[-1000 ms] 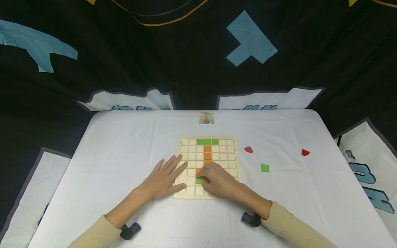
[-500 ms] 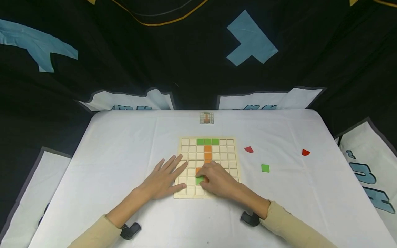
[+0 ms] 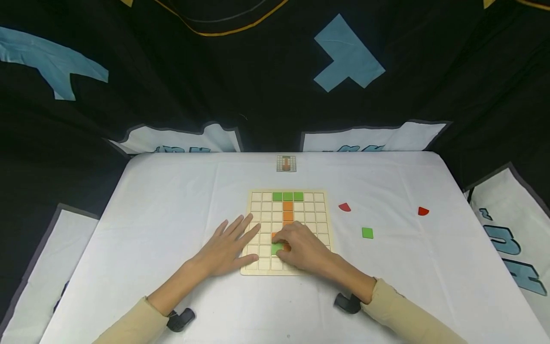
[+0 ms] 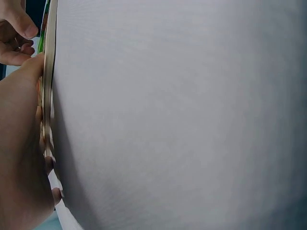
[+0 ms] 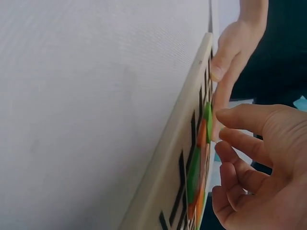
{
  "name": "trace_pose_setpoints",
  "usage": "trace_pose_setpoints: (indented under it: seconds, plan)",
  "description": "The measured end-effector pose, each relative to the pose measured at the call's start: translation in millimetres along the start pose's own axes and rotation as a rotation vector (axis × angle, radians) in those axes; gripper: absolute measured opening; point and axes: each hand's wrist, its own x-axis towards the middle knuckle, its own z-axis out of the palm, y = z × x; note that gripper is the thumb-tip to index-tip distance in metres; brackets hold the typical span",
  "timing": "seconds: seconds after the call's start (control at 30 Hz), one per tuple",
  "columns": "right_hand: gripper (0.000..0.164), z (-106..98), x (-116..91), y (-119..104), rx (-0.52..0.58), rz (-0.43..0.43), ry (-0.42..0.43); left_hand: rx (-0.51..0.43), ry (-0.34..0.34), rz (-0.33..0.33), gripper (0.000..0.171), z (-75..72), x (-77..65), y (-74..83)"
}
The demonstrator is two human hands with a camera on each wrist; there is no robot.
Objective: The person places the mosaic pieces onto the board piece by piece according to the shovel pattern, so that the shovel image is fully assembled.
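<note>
A wooden grid board [image 3: 310, 228] lies mid-table, with green tiles [image 3: 288, 197] in its far row and orange tiles [image 3: 288, 211] running down a column. My right hand [image 3: 307, 248] is over its near half, index finger and thumb at the edges of a green tile [image 3: 277, 249] low on the grid. In the right wrist view this green tile [image 5: 207, 117] sits slightly raised beside the fingertips. My left hand [image 3: 227, 248] rests flat, fingers spread, on the board's left edge. The right hand hides some squares and tiles.
A small pattern card [image 3: 286, 164] lies beyond the board. To its right are a loose green tile [image 3: 367, 233], a red wedge piece [image 3: 344, 207] and another red wedge [image 3: 423, 211]. White cloth [image 3: 172, 191] covers the table.
The right thumb has moved slightly left and away from me along the green tile, which has shifted a little away from me too. The left hand has stayed put.
</note>
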Motion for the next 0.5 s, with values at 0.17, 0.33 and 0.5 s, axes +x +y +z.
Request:
trace_pose_setpoints:
  seconds: [0.17, 0.33, 0.5]
  plan:
    - [0.021, -13, -7, 8, 0.022, 0.06, 0.029, -0.001, 0.001, 0.002, 0.076, -0.7, -0.1, 0.4]
    - [0.021, -32, -19, 25, 0.043, 0.129, 0.073, -0.003, 0.007, 0.003, 0.076, -1.2, -0.4, 0.8]
    - [0.026, -50, -41, 45, 0.095, 0.192, 0.133, -0.002, 0.007, 0.002, 0.076, -1.2, -0.6, 0.9]
